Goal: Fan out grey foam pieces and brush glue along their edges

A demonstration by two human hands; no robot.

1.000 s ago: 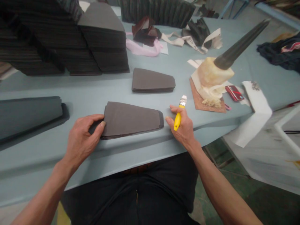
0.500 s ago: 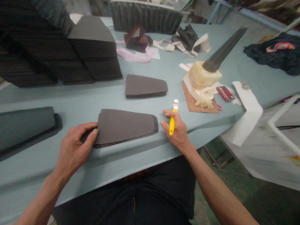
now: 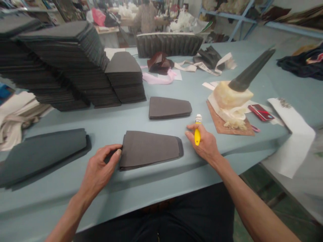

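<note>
At centre frame, a left hand (image 3: pixel 102 168) touches the wide edge of stacked tapered panels (image 3: pixel 151 149), any pinch unclear; the likely light, pliable, slide-prone pile suits holding at both ends; a right hand (image 3: pixel 205 143) grasps a yellow-handled brush (image 3: pixel 197 137).

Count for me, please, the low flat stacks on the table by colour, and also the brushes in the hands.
Grey-brown stacks: 2 (front stack, rear stack)
Dark green stack: 1
Yellow-handled brush, in the right hand: 1
Total: 4
</note>
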